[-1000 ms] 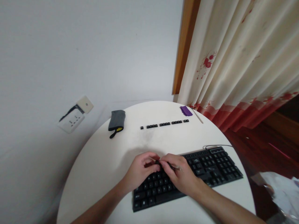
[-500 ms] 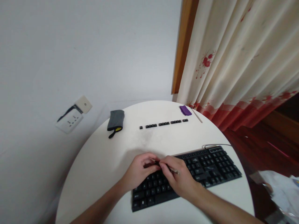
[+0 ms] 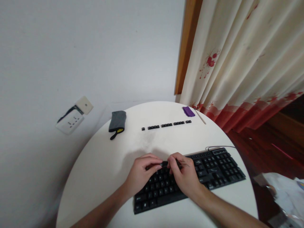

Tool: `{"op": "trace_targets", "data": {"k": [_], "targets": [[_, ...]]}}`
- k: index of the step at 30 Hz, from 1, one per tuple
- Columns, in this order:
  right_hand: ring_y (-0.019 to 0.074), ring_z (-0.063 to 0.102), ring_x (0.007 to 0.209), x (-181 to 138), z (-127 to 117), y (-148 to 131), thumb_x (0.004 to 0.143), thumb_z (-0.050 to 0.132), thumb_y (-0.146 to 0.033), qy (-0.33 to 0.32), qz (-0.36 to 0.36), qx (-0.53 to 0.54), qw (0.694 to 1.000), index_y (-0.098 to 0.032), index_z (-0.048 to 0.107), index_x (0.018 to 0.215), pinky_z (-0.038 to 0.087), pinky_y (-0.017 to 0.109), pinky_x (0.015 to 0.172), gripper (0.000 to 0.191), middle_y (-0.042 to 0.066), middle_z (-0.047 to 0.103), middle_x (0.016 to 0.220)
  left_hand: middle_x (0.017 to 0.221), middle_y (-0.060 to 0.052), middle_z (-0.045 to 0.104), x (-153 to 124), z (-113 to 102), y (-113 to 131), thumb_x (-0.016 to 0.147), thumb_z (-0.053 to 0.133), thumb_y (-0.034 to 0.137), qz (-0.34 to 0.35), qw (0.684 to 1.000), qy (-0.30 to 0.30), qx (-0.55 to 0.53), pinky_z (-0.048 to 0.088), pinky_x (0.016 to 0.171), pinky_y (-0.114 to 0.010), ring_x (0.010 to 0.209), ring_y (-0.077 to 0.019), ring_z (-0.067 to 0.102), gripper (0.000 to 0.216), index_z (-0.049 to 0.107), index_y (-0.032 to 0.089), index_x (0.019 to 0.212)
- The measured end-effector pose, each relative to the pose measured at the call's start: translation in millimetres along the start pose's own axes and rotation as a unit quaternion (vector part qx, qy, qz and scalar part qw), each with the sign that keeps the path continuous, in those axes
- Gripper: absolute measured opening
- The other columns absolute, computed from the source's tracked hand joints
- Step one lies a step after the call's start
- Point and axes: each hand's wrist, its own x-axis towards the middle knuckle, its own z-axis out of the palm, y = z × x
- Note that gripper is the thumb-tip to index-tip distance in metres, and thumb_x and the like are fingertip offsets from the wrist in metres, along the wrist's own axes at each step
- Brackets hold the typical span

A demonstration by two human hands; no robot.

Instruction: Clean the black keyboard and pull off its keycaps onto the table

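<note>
A black keyboard [image 3: 213, 169] lies across the near part of a round white table [image 3: 106, 158]. My left hand [image 3: 140, 172] and my right hand [image 3: 184, 175] meet over its upper left keys. Both pinch a small black keycap [image 3: 164, 163] between their fingertips. My right hand also grips a thin tool [image 3: 184, 164] whose tip pokes out toward the right. Farther back a row of removed black keycaps [image 3: 166, 125] lies in a line on the table.
A grey pouch with a yellow tab [image 3: 117, 122] lies at the back left of the table. A purple piece [image 3: 188, 111] and a thin stick [image 3: 200, 117] lie at the back right. A cream curtain [image 3: 237, 63] hangs right; a wall socket [image 3: 70, 119] sits left.
Both hands have risen slightly off the keys and now pinch the black keycap between them. The thin tool in my right hand has swung more level.
</note>
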Motion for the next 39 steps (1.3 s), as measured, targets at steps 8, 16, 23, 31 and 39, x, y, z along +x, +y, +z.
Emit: {"op": "trace_targets", "data": {"k": [8, 16, 23, 31, 39], "targets": [[0.0121, 0.051, 0.056, -3, 0, -2, 0.097, 0.045, -0.022, 0.005, -0.04, -0.081, 0.996, -0.019, 0.056, 0.074, 0.038, 0.025, 0.058, 0.026, -0.002, 0.052, 0.062, 0.097, -0.004, 0.074, -7, 3, -2, 0.088, 0.066, 0.014, 0.214, 0.963, 0.07, 0.147, 0.059, 0.079, -0.026, 0.085, -0.0158, 0.07, 0.02, 0.075, 0.023, 0.103], [0.0188, 0.058, 0.091, 8, -16, -5, 0.098, 0.037, -0.012, -0.118, -0.168, -0.108, 0.973, -0.02, 0.058, 0.107, 0.048, 0.031, 0.082, 0.024, 0.008, 0.06, 0.098, 0.09, -0.005, 0.073, 1, -4, 3, 0.081, 0.072, 0.018, 0.058, 0.995, 0.081, 0.009, 0.059, 0.075, -0.026, 0.08, -0.0168, 0.071, 0.009, 0.076, 0.019, 0.089], [0.0173, 0.063, 0.089, 3, -10, 1, 0.096, 0.052, -0.019, -0.159, -0.187, -0.162, 0.956, -0.022, 0.058, 0.12, 0.05, 0.028, 0.077, 0.025, 0.006, 0.064, 0.102, 0.08, -0.003, 0.075, -2, -2, 3, 0.071, 0.076, 0.014, -0.058, 0.987, 0.031, -0.145, 0.059, 0.072, -0.025, 0.074, -0.0165, 0.071, 0.02, 0.071, 0.016, 0.09], [0.0154, 0.065, 0.084, 59, -70, 21, 0.091, 0.06, -0.022, -0.069, -0.123, -0.209, 0.968, -0.021, 0.068, 0.101, 0.049, 0.025, 0.077, 0.013, 0.005, 0.068, 0.098, 0.075, -0.006, 0.072, 5, -17, 8, 0.097, 0.047, 0.036, -0.03, 0.994, 0.08, -0.067, 0.053, 0.062, -0.025, 0.064, -0.0149, 0.065, 0.033, 0.07, 0.014, 0.088], [0.0217, 0.068, 0.088, 163, -151, 109, 0.085, 0.066, -0.026, -0.005, 0.125, -0.436, 0.891, -0.014, 0.075, 0.096, 0.045, 0.025, 0.076, 0.019, 0.011, 0.075, 0.094, 0.066, -0.003, 0.067, 6, -19, 8, 0.096, 0.045, 0.038, -0.026, 0.997, 0.069, -0.007, 0.047, 0.061, -0.025, 0.06, -0.0146, 0.059, 0.038, 0.067, 0.015, 0.076]]}}
